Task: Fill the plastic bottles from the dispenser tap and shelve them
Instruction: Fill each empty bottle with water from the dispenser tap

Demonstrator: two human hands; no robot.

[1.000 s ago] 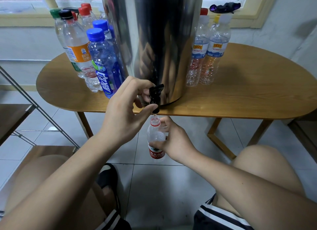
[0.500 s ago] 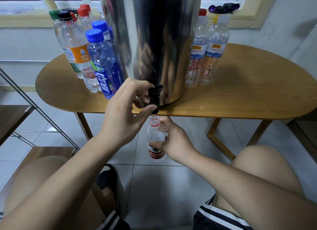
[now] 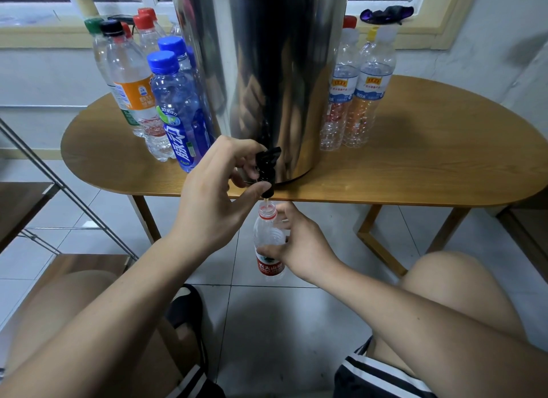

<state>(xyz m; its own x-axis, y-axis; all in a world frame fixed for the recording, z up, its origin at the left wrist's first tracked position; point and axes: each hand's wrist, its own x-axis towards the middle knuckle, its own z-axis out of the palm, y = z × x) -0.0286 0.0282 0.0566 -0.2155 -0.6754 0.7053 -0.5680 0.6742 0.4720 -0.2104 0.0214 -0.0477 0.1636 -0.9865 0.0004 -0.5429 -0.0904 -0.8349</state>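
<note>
**Bottle upright under the tap, stream running**

Seen from the head camera, we hold the bottle just below the front edge of the surface. Its long axis is vertical and its open, red-ringed mouth sits straight beneath the tap. A thin stream drops from the spout into that mouth, so the line from spout to mouth is what matters here. If the bottle tilts or drifts sideways, we judge the water goes onto the floor.

Our right hand carries the bottle from its right side, the fingers curled round its middle, just above the red label. Our left hand is higher and to the left, with its fingers and thumb pinched on the black tap lever. The right hand already grips the bottle and looks best placed to lift it away. The left hand has only the tap to release.

The bottle is clear, thin-walled and ribbed, and it has no cap on. Our hand hides the water level, so we cannot tell how full it is.

The steel dispenser stands at the edge of the surface. Capped bottles cluster to its left and a few more bottles stand to its right. A shelf rack lies low on the left.
</note>
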